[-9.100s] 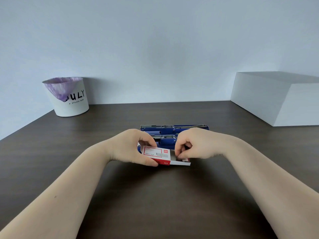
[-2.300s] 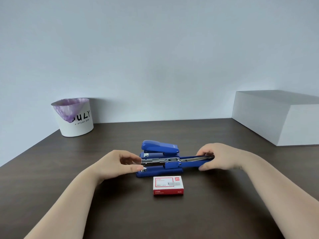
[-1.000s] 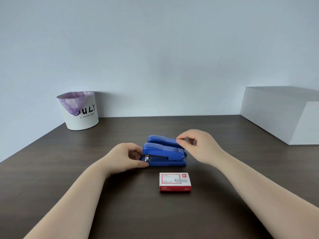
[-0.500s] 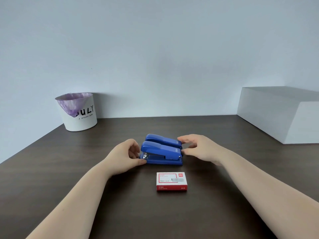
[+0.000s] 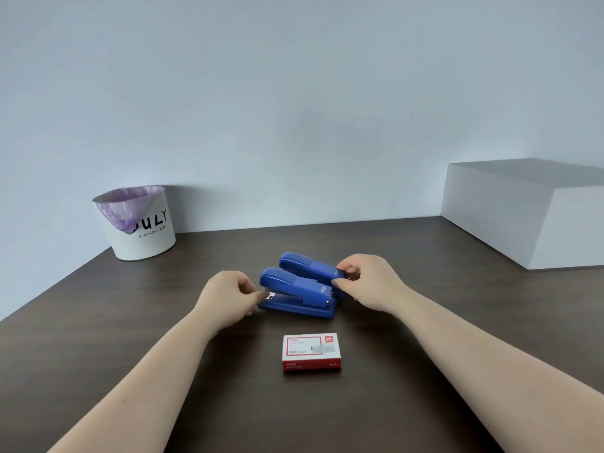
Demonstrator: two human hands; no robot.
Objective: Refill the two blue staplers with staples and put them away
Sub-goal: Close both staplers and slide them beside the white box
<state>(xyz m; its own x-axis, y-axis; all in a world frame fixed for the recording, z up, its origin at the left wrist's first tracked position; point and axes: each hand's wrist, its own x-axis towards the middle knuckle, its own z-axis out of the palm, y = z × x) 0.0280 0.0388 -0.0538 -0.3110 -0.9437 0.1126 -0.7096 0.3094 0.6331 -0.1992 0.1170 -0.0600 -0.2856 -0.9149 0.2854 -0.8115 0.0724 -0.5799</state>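
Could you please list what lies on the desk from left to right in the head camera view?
White bin → left hand → blue staplers → right hand → white box.

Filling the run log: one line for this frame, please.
staplers: both closed, side by side | left hand: at near stapler front | right hand: at hinge ends | staple box: closed, nearer, untouched

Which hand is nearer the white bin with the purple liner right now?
Left. The left hand sits at the staplers' front end, on the side of the white bin; the right hand is at their hinge end, farther away.
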